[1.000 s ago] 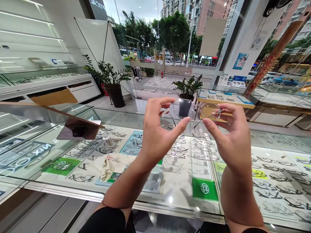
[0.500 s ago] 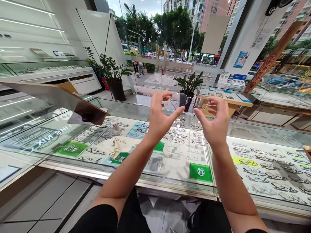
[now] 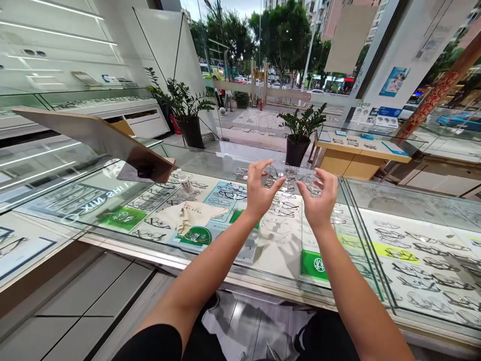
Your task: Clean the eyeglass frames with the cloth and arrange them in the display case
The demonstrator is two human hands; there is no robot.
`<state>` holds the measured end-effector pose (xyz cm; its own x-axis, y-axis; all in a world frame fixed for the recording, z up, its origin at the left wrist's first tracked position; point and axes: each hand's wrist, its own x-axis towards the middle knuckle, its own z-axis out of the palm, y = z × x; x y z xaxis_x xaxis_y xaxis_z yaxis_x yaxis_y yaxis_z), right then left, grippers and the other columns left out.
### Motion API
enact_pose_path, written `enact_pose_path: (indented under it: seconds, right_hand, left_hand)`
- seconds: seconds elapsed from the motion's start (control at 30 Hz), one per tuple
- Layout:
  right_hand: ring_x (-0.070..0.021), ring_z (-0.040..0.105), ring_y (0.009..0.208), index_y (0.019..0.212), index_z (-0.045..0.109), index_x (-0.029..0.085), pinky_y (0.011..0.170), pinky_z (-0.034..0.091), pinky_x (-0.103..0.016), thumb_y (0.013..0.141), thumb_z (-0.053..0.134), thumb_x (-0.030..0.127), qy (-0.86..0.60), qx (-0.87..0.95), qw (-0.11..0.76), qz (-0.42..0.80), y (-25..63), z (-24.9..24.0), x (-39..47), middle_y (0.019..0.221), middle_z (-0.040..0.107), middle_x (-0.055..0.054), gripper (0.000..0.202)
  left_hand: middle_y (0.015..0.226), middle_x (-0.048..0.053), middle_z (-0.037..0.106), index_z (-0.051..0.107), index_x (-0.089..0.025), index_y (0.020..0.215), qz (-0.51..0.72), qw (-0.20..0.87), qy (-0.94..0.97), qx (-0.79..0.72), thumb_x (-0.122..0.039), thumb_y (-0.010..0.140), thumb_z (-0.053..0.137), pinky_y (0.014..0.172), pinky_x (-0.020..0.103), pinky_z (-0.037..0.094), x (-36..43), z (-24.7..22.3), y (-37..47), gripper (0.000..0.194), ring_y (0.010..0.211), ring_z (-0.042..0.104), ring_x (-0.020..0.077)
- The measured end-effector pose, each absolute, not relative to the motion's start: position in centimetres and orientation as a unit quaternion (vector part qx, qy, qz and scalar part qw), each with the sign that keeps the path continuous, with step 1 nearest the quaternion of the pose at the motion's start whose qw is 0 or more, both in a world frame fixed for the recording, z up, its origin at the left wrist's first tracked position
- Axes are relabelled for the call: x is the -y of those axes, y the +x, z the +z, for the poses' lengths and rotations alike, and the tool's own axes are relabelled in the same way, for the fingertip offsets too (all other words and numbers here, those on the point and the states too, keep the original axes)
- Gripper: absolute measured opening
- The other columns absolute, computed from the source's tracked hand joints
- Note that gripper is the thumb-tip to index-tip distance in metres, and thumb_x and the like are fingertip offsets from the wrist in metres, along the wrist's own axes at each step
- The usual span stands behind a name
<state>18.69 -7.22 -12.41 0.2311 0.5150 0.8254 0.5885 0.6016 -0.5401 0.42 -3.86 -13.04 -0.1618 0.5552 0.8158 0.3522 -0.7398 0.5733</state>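
A pair of thin-rimmed clear eyeglasses (image 3: 277,173) is between my two hands, above the far side of the glass display counter (image 3: 278,260). My left hand (image 3: 260,194) has its thumb and fingers curved around the left side of the eyeglasses. At the other side, my right hand (image 3: 319,200) pinches the edge with thumb and fingertips. The thin rims blend with the frames displayed behind them, so their exact outline is hard to see. A beige cloth (image 3: 195,214) lies on the counter left of my forearms, and a small clear bottle (image 3: 185,182) stands behind it.
A tilted, brown-edged panel (image 3: 97,138) stands on the counter at left. Rows of spectacle frames (image 3: 413,273) lie under the glass at right. Green cards (image 3: 313,263) lie inside the case. Beyond are potted plants (image 3: 298,143) and a wooden display table (image 3: 349,155).
Both hands have lowered with the eyeglasses, toward the countertop, and have come slightly closer together. The view has shifted a little left and down.
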Motion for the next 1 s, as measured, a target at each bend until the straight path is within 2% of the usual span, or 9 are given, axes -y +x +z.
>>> enact_pose_path:
  seconds: [0.1,0.3,0.57,0.7,0.77,0.83,0.9,1.0]
  right_hand:
    - [-0.0291,0.064,0.122,0.136,0.062,0.029,0.098,0.062,-0.049,0.096,0.077,0.055,-0.445,0.611,0.654,-0.004,18.5,-12.6,7.0,0.131,0.063,-0.011,0.05]
    - [-0.0274,0.066,0.116,0.136,0.063,0.026,0.099,0.06,-0.048,0.094,0.079,0.056,-0.463,0.604,0.647,0.036,18.4,-12.7,6.8,0.129,0.063,-0.011,0.053]
    - [-0.0278,0.067,0.113,0.135,0.061,0.024,0.098,0.059,-0.048,0.096,0.074,0.061,-0.496,0.608,0.617,0.063,18.2,-13.2,6.5,0.128,0.065,-0.012,0.055]
    - [-0.0294,0.066,0.118,0.139,0.058,0.026,0.104,0.056,-0.053,0.093,0.075,0.062,-0.511,0.606,0.606,0.063,18.4,-13.0,6.6,0.132,0.063,-0.013,0.061]
    - [-0.0306,0.063,0.125,0.139,0.06,0.028,0.11,0.052,-0.055,0.095,0.072,0.058,-0.502,0.621,0.6,0.05,18.7,-12.6,6.7,0.134,0.063,-0.013,0.055]
    - [-0.0304,0.061,0.127,0.129,0.068,0.028,0.114,0.048,-0.056,0.098,0.068,0.051,-0.481,0.649,0.588,0.046,19.1,-12.1,6.8,0.13,0.065,-0.011,0.038]
    - [-0.0294,0.063,0.123,0.11,0.075,0.027,0.113,0.048,-0.055,0.099,0.065,0.044,-0.463,0.672,0.574,0.063,19.5,-11.6,6.8,0.121,0.068,-0.009,0.022]
    - [-0.0277,0.066,0.111,0.088,0.074,0.025,0.108,0.05,-0.052,0.094,0.067,0.036,-0.447,0.675,0.573,0.128,19.9,-11.2,6.6,0.107,0.071,-0.007,0.014]
  left_hand:
    - [0.138,0.011,0.061,0.062,-0.031,0.142,0.674,0.091,0.644,-0.351,-0.058,0.092,0.082,0.098,0.042,0.062,3.7,-13.0,0.4,0.06,0.128,0.062,0.0267]
    - [0.137,0.011,0.065,0.062,-0.03,0.14,0.667,0.123,0.642,-0.356,-0.053,0.091,0.085,0.089,0.036,0.059,3.5,-13.0,0.3,0.059,0.118,0.071,0.0246]
    - [0.134,0.013,0.067,0.056,-0.026,0.135,0.671,0.289,0.607,-0.313,-0.048,0.087,0.089,0.081,0.031,0.058,2.8,-13.0,0.6,0.063,0.114,0.074,0.0234]
    - [0.13,0.012,0.069,0.059,-0.025,0.134,0.668,0.286,0.607,-0.323,-0.048,0.084,0.091,0.082,0.031,0.058,2.5,-12.9,0.2,0.064,0.11,0.074,0.0226]
    - [0.13,0.012,0.07,0.061,-0.025,0.136,0.654,0.268,0.626,-0.329,-0.046,0.085,0.091,0.085,0.033,0.058,2.6,-12.9,0.1,0.062,0.112,0.074,0.0236]
    - [0.134,0.014,0.071,0.062,-0.025,0.138,0.633,0.263,0.656,-0.316,-0.045,0.085,0.09,0.088,0.035,0.058,2.8,-12.9,0.1,0.063,0.115,0.074,0.025]
    - [0.137,0.014,0.071,0.062,-0.025,0.141,0.609,0.264,0.686,-0.296,-0.043,0.086,0.09,0.088,0.036,0.058,3.0,-12.8,0.1,0.064,0.115,0.075,0.0253]
    - [0.14,0.014,0.072,0.064,-0.027,0.146,0.582,0.275,0.714,-0.276,-0.041,0.088,0.09,0.09,0.037,0.059,3.4,-12.6,0.1,0.065,0.117,0.074,0.0262]
